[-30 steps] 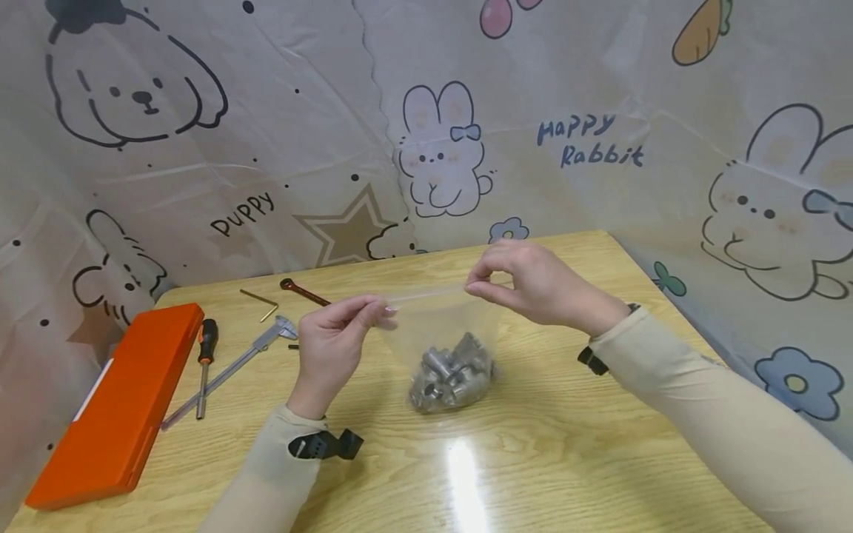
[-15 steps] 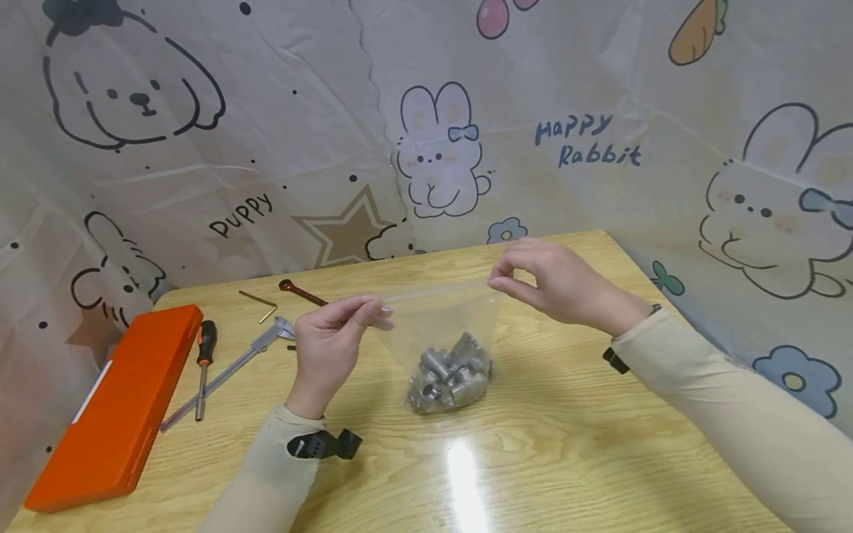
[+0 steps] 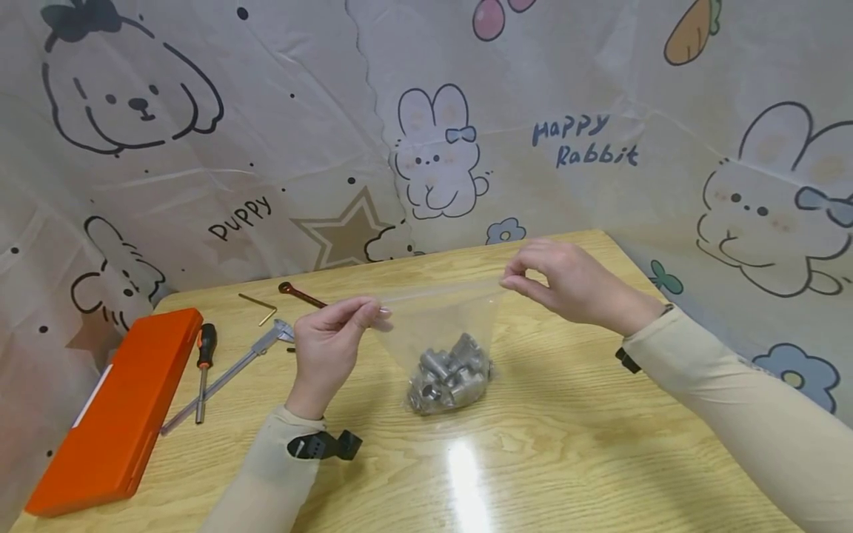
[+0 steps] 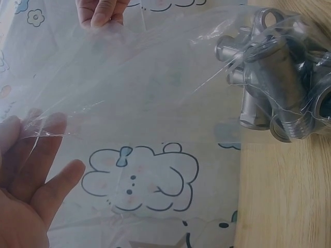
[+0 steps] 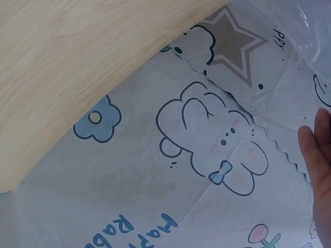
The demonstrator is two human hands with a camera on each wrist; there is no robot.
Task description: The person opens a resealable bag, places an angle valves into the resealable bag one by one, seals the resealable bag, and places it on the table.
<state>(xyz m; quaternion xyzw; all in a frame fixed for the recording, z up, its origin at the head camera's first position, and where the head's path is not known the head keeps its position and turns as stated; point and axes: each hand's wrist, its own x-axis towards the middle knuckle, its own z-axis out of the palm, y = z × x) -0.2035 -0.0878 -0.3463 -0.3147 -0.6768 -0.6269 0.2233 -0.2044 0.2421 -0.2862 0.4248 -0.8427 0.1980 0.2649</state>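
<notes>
A clear zip-lock bag (image 3: 433, 318) hangs stretched between both hands, its top edge pulled nearly straight. Several silvery metal tube fittings (image 3: 449, 374) are bunched in its bottom, low over the table. My left hand (image 3: 329, 348) pinches the bag's left top corner between thumb and forefinger. At the right top corner, my right hand (image 3: 556, 281) pinches the same edge. The left wrist view shows the fittings (image 4: 279, 72) through the plastic, and the right hand's fingers (image 4: 103, 11) at the far corner. Only part of the right hand (image 5: 318, 160) enters the right wrist view.
On the left of the wooden table (image 3: 566, 444) lie an orange case (image 3: 120, 411), a screwdriver (image 3: 206, 348) crossing a caliper (image 3: 233, 370), and a gold hex key (image 3: 260, 305). A wrench (image 3: 301, 294) lies partly behind the left hand. Printed cloth (image 3: 300, 148) hangs behind.
My right hand has moved to the right along the bag's top edge, out to its corner. My left hand keeps its hold and the fittings stay nearly in place.
</notes>
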